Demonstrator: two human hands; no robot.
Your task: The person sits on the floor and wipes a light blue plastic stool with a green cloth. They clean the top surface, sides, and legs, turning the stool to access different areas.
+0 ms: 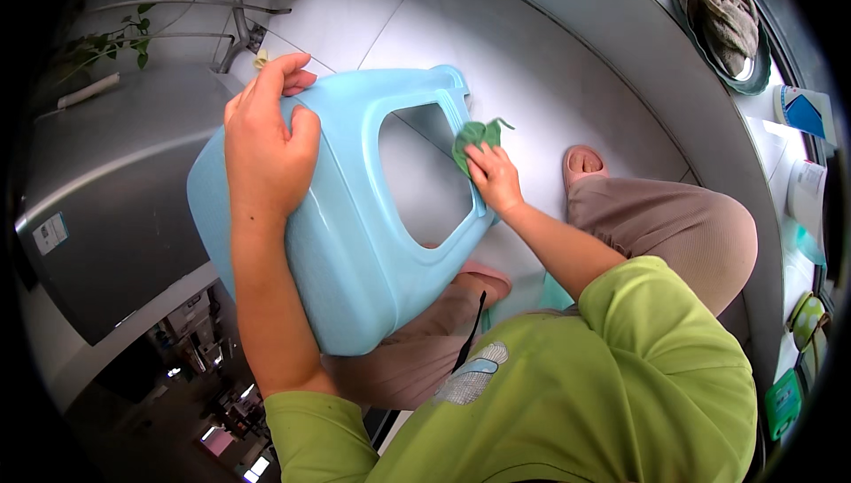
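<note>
A light blue plastic stool (332,230) with a large opening through one side is tilted over in front of me, partly above my lap. My left hand (272,144) grips its upper left edge, thumb on the near face; the other fingertips curl over the rim and are partly hidden. On the opposite side, my right hand (495,180) pinches a green cloth (475,141) against the stool's edge beside the opening. One corner of the cloth sticks out loose. White floor shows through the opening.
White floor tiles (532,71) lie beneath. At left stands a grey appliance (126,204) with a label, near a pipe (239,37) and a leafy plant (136,37). On the right ledge are a basin (761,77) with a cloth (721,11) and several containers (808,111). My slippered foot (585,164) is nearby.
</note>
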